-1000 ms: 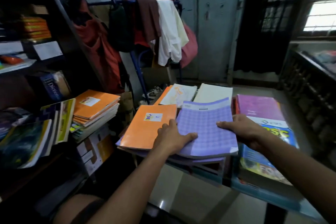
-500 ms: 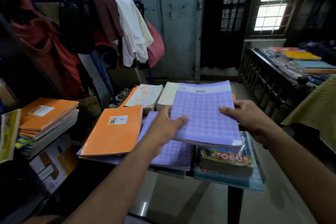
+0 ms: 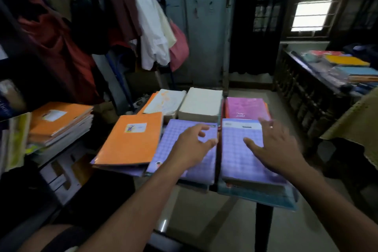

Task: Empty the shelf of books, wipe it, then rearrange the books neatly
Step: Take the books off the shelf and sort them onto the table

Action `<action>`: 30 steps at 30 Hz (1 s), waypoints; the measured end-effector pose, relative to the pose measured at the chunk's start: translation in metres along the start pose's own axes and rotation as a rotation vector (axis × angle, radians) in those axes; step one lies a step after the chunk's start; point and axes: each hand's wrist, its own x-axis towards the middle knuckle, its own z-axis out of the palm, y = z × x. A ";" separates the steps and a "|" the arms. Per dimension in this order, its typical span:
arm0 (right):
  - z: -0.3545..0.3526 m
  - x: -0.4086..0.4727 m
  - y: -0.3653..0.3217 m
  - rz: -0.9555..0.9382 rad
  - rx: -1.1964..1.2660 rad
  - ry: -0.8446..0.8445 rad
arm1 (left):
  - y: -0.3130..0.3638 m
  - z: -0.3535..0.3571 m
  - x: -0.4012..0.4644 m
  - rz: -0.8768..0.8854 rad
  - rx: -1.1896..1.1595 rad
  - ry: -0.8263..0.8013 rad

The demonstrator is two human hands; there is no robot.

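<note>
Several books lie spread on a small table [image 3: 263,213] in front of me. A purple checked notebook [image 3: 240,159] lies on the right-hand pile, and my right hand [image 3: 270,145] hovers over it with fingers spread, holding nothing. My left hand [image 3: 191,147] floats with loosely bent fingers above a second purple checked notebook [image 3: 180,161]. An orange notebook [image 3: 131,141] lies to the left, a pink book [image 3: 245,108] and two pale books [image 3: 201,102] behind. The shelf [image 3: 24,170] at the left holds an orange-topped stack [image 3: 59,122].
Clothes hang on a rack [image 3: 143,26] behind the table. A dark wooden bench [image 3: 306,92] at the right carries more books, beside a yellow-green cloth [image 3: 356,127]. A grey door [image 3: 204,26] and a barred window stand at the back. Bare floor lies below the table.
Both hands carried the purple checked notebook to the right, set it on the right-hand pile and let go. A second purple notebook now shows underneath where it lay.
</note>
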 end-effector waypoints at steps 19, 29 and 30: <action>0.149 -0.083 -0.456 -0.695 0.687 -0.744 | -0.249 -0.259 -0.223 -0.417 0.218 0.973; 0.161 -0.163 -0.554 -0.834 0.657 -0.952 | -0.287 -0.354 -0.354 -1.204 0.380 0.876; 0.160 -0.169 -0.564 -0.834 0.625 -0.990 | -0.292 -0.354 -0.357 -1.224 0.372 0.814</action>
